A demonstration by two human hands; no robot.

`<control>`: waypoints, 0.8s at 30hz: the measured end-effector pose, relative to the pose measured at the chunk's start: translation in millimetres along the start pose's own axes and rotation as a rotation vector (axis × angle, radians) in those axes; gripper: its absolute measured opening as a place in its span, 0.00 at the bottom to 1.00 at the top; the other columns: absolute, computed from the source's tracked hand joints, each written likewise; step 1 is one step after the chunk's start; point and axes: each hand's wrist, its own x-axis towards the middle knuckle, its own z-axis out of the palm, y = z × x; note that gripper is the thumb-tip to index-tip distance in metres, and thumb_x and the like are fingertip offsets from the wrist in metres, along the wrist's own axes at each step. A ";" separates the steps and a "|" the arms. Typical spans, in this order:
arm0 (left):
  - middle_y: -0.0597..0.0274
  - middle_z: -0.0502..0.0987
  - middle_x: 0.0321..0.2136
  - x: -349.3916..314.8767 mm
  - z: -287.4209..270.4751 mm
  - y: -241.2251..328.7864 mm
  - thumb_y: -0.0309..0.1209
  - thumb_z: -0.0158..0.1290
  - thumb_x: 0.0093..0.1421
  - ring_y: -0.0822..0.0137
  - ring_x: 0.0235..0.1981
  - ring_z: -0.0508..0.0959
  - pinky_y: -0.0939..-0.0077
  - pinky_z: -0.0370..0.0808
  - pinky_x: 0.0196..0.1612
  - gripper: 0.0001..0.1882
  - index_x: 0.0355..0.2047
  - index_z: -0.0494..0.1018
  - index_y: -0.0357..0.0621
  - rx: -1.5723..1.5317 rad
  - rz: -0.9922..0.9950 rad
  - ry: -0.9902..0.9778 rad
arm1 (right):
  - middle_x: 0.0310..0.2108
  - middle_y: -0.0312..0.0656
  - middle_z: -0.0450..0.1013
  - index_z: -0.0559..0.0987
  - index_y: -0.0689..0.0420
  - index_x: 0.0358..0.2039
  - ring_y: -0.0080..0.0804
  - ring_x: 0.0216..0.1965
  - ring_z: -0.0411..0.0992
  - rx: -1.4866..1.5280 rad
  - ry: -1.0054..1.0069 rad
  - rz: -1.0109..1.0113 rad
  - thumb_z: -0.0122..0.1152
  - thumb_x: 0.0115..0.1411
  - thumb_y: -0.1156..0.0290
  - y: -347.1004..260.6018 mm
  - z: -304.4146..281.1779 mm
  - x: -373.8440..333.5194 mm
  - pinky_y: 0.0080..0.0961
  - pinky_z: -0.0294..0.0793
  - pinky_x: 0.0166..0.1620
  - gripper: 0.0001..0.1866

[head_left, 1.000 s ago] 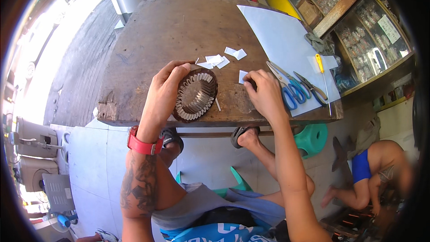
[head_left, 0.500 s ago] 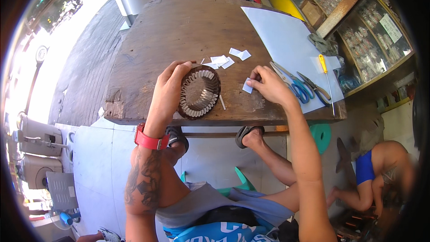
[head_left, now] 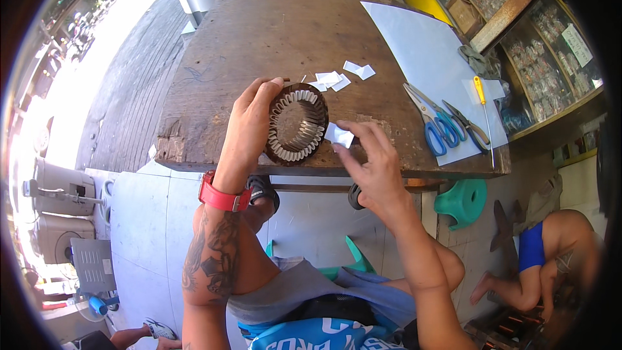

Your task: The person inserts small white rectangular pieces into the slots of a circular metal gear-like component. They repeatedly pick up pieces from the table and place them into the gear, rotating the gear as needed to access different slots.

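My left hand [head_left: 251, 120] grips the outer side of a motor stator core [head_left: 316, 120], a dark ring standing on edge near the table's front. White paper liners line its inner slots all round. My right hand [head_left: 379, 172] pinches a small creased piece of white paper [head_left: 338, 135] between thumb and fingers, close to the ring's right side; I cannot tell whether they touch. Behind the ring lie several small cut paper pieces [head_left: 330, 80], with two more [head_left: 359, 69] a little further right.
On the wooden table [head_left: 272, 32], a large white sheet [head_left: 414, 45] lies under blue-handled scissors [head_left: 435, 136], pliers [head_left: 470, 131] and a yellow-handled screwdriver [head_left: 480, 91]. A teal stool [head_left: 463, 204] stands below the table. Another person [head_left: 564, 246] crouches at right, beneath glass-fronted shelves [head_left: 534, 52].
My right hand has brought the paper piece leftward, up beside the stator core, and the paper looks bent now. My left hand keeps its hold. The head view has shifted slightly.
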 end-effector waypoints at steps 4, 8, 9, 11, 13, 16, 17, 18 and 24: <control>0.57 0.85 0.46 0.1 1.4 -0.8 0.40 0.48 0.77 0.71 0.46 0.83 0.77 0.79 0.51 0.22 0.58 0.80 0.35 -0.006 0.010 -0.005 | 0.44 0.45 0.78 0.81 0.59 0.50 0.45 0.45 0.79 -0.135 0.187 -0.204 0.76 0.57 0.77 1.5 15.8 11.3 0.40 0.82 0.48 0.20; 0.57 0.84 0.45 -0.2 1.2 -2.5 0.40 0.48 0.77 0.71 0.45 0.83 0.77 0.79 0.51 0.22 0.56 0.81 0.35 -0.004 0.015 -0.014 | 0.43 0.43 0.78 0.82 0.58 0.47 0.44 0.43 0.79 -0.213 0.242 -0.250 0.77 0.55 0.78 5.5 24.8 18.6 0.39 0.81 0.47 0.18; 0.58 0.84 0.45 0.0 1.2 -2.9 0.40 0.48 0.77 0.71 0.45 0.83 0.77 0.79 0.51 0.22 0.56 0.81 0.35 -0.014 0.013 -0.013 | 0.43 0.43 0.78 0.83 0.58 0.46 0.44 0.43 0.79 -0.217 0.239 -0.247 0.77 0.55 0.78 5.8 26.5 18.6 0.40 0.81 0.46 0.18; 0.58 0.84 0.45 0.3 1.0 -3.4 0.40 0.49 0.77 0.71 0.45 0.83 0.77 0.78 0.51 0.22 0.56 0.81 0.35 -0.021 0.023 -0.012 | 0.42 0.43 0.79 0.83 0.57 0.46 0.44 0.43 0.79 -0.222 0.233 -0.253 0.77 0.55 0.79 5.6 29.6 17.2 0.40 0.80 0.46 0.18; 0.58 0.84 0.45 0.3 0.9 -3.7 0.40 0.49 0.77 0.71 0.46 0.82 0.77 0.78 0.51 0.22 0.56 0.81 0.35 -0.015 0.046 -0.013 | 0.42 0.43 0.78 0.83 0.58 0.46 0.44 0.43 0.78 -0.224 0.217 -0.270 0.77 0.56 0.80 4.7 32.4 13.7 0.40 0.79 0.46 0.17; 0.58 0.84 0.46 0.4 0.9 -2.9 0.40 0.50 0.76 0.71 0.47 0.82 0.77 0.77 0.52 0.22 0.56 0.81 0.35 -0.001 0.047 -0.016 | 0.43 0.42 0.77 0.83 0.58 0.49 0.43 0.44 0.78 -0.284 0.191 -0.305 0.76 0.58 0.78 4.2 32.5 10.0 0.37 0.82 0.45 0.18; 0.57 0.84 0.46 0.4 1.0 -2.4 0.40 0.50 0.76 0.71 0.47 0.82 0.77 0.77 0.52 0.21 0.56 0.81 0.35 -0.004 0.041 -0.019 | 0.44 0.42 0.77 0.83 0.57 0.50 0.43 0.44 0.79 -0.299 0.172 -0.304 0.75 0.59 0.79 3.5 32.0 9.1 0.37 0.82 0.45 0.18; 0.57 0.84 0.46 0.3 1.1 -1.8 0.40 0.50 0.76 0.70 0.47 0.82 0.76 0.77 0.52 0.21 0.56 0.81 0.35 -0.002 0.029 -0.021 | 0.44 0.42 0.77 0.84 0.57 0.50 0.43 0.44 0.79 -0.308 0.162 -0.302 0.74 0.59 0.79 2.5 30.6 8.4 0.38 0.82 0.46 0.18; 0.55 0.85 0.42 0.6 5.4 -1.1 0.42 0.52 0.75 0.69 0.44 0.80 0.74 0.76 0.52 0.23 0.53 0.81 0.32 0.019 0.066 -0.013 | 0.43 0.44 0.78 0.86 0.57 0.49 0.46 0.44 0.78 -0.239 0.085 -0.259 0.72 0.59 0.84 -4.9 18.2 12.1 0.42 0.80 0.47 0.18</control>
